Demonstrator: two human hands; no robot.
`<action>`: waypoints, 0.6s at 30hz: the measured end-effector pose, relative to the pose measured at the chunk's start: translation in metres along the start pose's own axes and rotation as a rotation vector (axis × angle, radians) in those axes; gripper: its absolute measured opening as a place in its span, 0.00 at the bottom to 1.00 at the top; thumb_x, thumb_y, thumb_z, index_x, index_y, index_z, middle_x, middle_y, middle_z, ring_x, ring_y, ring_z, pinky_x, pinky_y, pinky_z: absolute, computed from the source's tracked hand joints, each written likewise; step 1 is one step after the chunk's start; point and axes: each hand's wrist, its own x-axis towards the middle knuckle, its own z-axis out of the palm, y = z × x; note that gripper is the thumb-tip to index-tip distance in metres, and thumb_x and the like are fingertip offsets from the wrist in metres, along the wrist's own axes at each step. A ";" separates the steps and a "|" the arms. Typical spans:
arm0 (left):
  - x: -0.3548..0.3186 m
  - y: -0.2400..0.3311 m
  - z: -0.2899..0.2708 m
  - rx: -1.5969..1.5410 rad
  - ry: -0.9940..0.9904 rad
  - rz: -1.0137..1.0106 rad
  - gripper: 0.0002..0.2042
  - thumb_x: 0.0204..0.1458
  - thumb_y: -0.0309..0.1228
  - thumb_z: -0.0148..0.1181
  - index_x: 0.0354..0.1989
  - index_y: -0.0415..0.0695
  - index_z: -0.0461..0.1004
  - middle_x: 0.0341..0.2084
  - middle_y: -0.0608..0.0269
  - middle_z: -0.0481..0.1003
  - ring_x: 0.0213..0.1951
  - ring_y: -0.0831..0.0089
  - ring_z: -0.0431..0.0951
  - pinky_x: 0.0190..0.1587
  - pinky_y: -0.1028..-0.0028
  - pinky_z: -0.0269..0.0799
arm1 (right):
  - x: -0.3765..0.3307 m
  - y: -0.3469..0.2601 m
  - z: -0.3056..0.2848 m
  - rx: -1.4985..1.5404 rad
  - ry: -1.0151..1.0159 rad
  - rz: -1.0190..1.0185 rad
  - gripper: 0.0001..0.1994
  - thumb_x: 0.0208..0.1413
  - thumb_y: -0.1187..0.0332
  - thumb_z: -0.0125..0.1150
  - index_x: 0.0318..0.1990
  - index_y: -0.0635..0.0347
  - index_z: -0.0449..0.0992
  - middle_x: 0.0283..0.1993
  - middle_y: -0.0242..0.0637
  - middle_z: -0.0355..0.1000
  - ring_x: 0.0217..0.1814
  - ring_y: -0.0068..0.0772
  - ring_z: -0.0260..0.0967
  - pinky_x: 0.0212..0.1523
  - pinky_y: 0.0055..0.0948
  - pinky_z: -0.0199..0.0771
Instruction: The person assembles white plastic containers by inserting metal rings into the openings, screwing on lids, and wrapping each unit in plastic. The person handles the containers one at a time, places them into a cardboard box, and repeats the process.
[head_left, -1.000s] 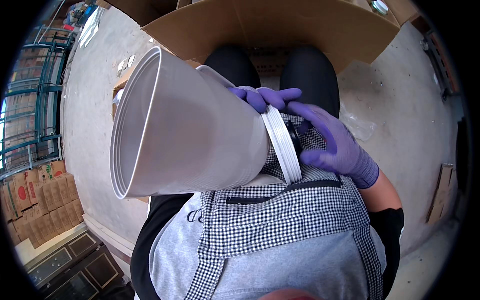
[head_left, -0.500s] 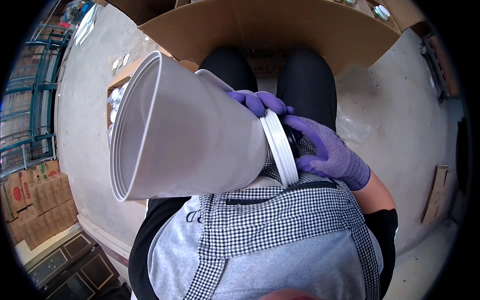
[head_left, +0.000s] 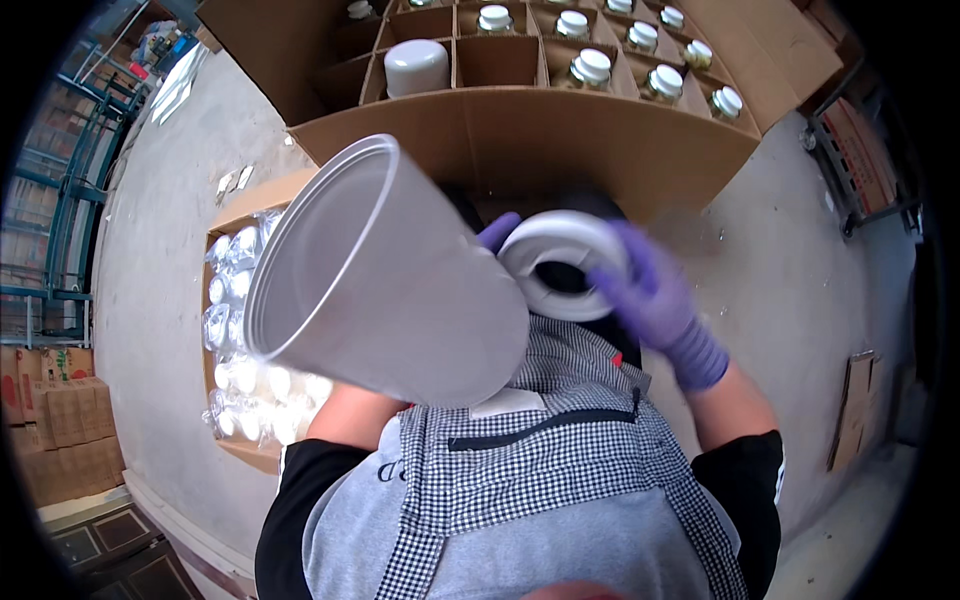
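A large grey plastic bucket-like container [head_left: 400,290] lies tilted across my lap, its wide mouth toward the upper left. Most of my left hand [head_left: 497,232] is behind it; only purple-gloved fingers show past its far side, next to a white ring-shaped part [head_left: 520,255]. My right hand [head_left: 655,290], also in a purple glove and blurred, is closed on that ring's right side. The ring has a dark middle and faces up, close beside the container's narrower end. Whether the two touch, I cannot tell.
Beyond my knees stands a divided cardboard carton [head_left: 520,140] with several white-capped glass jars [head_left: 590,68] and a larger white-topped item [head_left: 417,68]. An open box of plastic-wrapped pieces [head_left: 235,330] sits at left. Flat cardboard [head_left: 852,410] lies at right.
The white ring has turned from edge-on to face up and moved slightly farther away, with my right hand on it. The container has tilted more upright. More of the carton's inside shows.
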 end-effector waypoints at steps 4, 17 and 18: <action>0.004 -0.014 -0.028 -0.623 0.247 -0.212 0.20 0.68 0.45 0.43 0.57 0.44 0.69 0.68 0.47 0.61 0.69 0.42 0.58 0.73 0.49 0.50 | 0.118 0.042 -0.138 -0.135 0.498 -0.376 0.25 0.60 0.62 0.60 0.62 0.65 0.70 0.55 0.39 0.73 0.56 0.29 0.71 0.56 0.29 0.73; -0.012 -0.019 -0.087 0.015 0.135 -0.090 0.20 0.62 0.34 0.51 0.60 0.38 0.71 0.54 0.55 0.75 0.56 0.66 0.74 0.60 0.72 0.68 | 0.375 -0.070 -0.060 -0.972 -0.084 -0.269 0.32 0.50 0.43 0.63 0.53 0.61 0.78 0.48 0.49 0.79 0.51 0.51 0.76 0.56 0.41 0.73; -0.013 -0.019 -0.091 -0.002 0.151 -0.083 0.19 0.62 0.33 0.51 0.59 0.38 0.71 0.54 0.55 0.75 0.56 0.66 0.74 0.60 0.72 0.68 | 0.391 -0.071 -0.047 -1.113 -0.249 -0.159 0.30 0.50 0.42 0.62 0.50 0.60 0.79 0.49 0.49 0.78 0.54 0.49 0.76 0.56 0.40 0.73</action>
